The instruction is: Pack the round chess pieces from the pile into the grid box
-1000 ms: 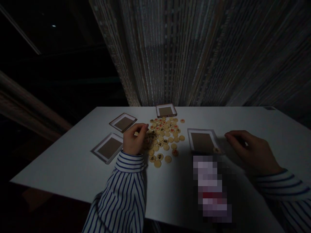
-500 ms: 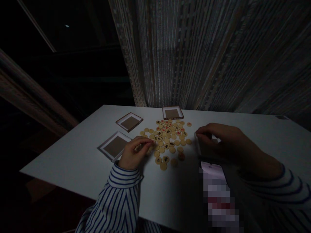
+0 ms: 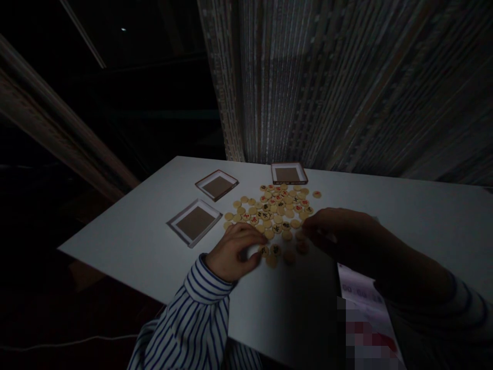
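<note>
Round wooden Chinese chess pieces (image 3: 278, 219) lie spread over the white table, some showing red or black characters, others plain. At the near left edge of the spread, my left hand (image 3: 239, 249) is curved with thumb and fingers apart. Its fingertips reach a piece with a black character (image 3: 264, 251); nothing is visibly held. From the right comes my right hand (image 3: 339, 234), palm down and in shadow. Its fingers stretch to the right edge of the pieces, and the thumb sits slightly below them. Whether they touch a piece is too dark to tell.
Three shallow open boxes stand around the pieces: a grey-rimmed one (image 3: 181, 235) at left, a brown-rimmed one (image 3: 200, 184) behind it, and another (image 3: 290, 182) at the back. A phone (image 3: 360, 288) lies below my right hand. A string curtain (image 3: 285, 82) hangs behind the table (image 3: 127, 231).
My left hand has opened from a near pinch and moved right and nearer along the pieces. My right hand has left the box on the right and reached to the pieces. The view has shifted.
</note>
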Available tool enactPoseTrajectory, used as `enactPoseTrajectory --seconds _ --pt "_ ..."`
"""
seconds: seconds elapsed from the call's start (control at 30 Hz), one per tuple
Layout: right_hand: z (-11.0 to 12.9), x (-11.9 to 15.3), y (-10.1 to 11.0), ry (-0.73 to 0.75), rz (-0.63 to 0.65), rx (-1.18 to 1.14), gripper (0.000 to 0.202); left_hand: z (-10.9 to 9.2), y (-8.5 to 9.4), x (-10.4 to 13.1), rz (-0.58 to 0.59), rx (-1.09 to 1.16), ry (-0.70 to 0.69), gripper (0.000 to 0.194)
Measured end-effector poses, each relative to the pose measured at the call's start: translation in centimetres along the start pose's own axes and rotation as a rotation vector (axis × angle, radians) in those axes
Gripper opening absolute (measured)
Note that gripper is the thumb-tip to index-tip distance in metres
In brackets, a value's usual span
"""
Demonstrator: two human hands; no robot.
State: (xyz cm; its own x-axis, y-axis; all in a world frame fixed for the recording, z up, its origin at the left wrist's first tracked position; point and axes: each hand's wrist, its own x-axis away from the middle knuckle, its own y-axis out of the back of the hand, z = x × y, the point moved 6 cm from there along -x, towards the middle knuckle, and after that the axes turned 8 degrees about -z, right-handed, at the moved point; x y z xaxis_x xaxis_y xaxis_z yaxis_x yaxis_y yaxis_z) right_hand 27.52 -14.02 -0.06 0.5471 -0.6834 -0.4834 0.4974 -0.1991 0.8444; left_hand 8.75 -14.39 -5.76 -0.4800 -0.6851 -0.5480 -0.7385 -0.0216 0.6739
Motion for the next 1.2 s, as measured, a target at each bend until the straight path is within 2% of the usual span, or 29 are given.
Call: enactPoseTrajectory --seconds 0.13,0.57,0.97,1.2 --pt "0.0 0.1 0.0 0.012 0.018 0.021 0.016 0.4 -0.7 0.2 0.068 -0.049 0.018 0.032" --pt "0.1 0.0 -1.4 -0.024 0.174 0.03 0.02 1.0 -1.9 0.6 0.148 -0.112 0.029 0.03" --pt "0.2 0.1 -1.6 0.007 0.158 0.029 0.019 1.1 -2.3 0.6 0.168 -0.108 0.031 0.029" --pt "-0.1 0.3 -1.7 -0.008 0.153 0.048 0.021 1.0 -2.2 0.5 0.142 -0.098 0.022 0.027"
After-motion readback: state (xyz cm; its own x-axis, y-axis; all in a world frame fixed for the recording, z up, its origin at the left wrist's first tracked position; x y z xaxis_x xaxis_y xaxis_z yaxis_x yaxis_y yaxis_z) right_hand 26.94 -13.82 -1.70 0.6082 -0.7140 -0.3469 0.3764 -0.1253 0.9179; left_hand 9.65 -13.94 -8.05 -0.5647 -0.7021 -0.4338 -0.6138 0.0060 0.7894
